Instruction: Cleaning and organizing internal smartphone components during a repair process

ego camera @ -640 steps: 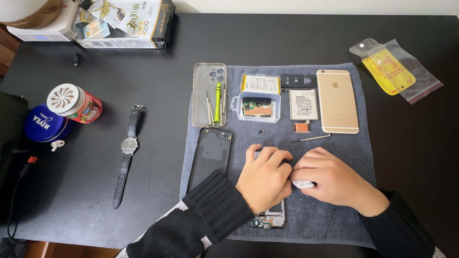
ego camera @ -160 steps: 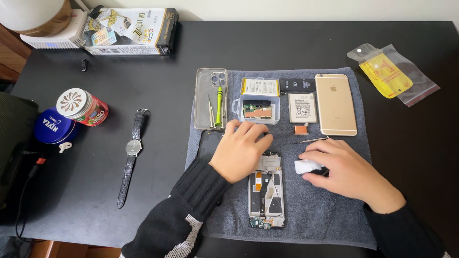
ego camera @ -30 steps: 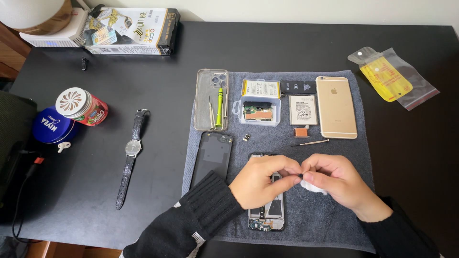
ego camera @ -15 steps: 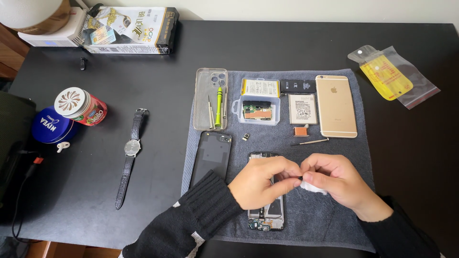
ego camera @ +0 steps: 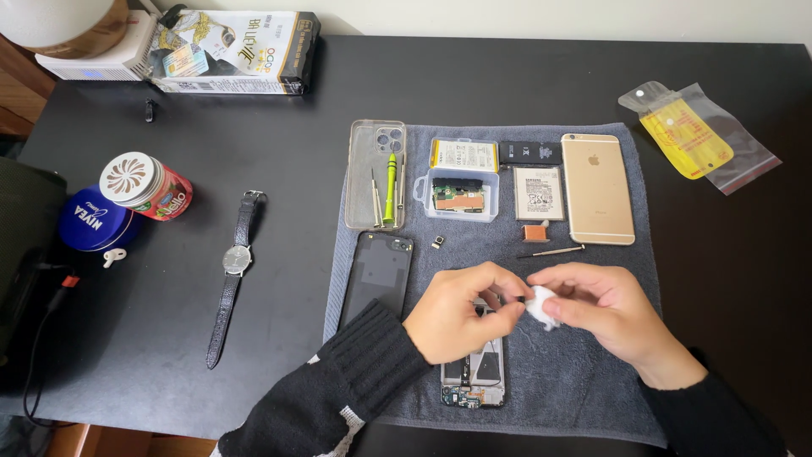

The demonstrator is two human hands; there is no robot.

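On a black tabletop (ego camera: 524, 80), over a grey towel (ego camera: 584, 372), both hands pinch a small white wad (ego camera: 541, 306)—left hand (ego camera: 461, 311), right hand (ego camera: 611, 311)—above the opened phone (ego camera: 474, 377); judged mid-cleaning, calling for light, precise contact.

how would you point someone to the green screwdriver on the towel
Start at the grey towel on the black table, then find the clear phone case at its top left corner. The green screwdriver lies inside it, the only bright green tool among thin metal ones.
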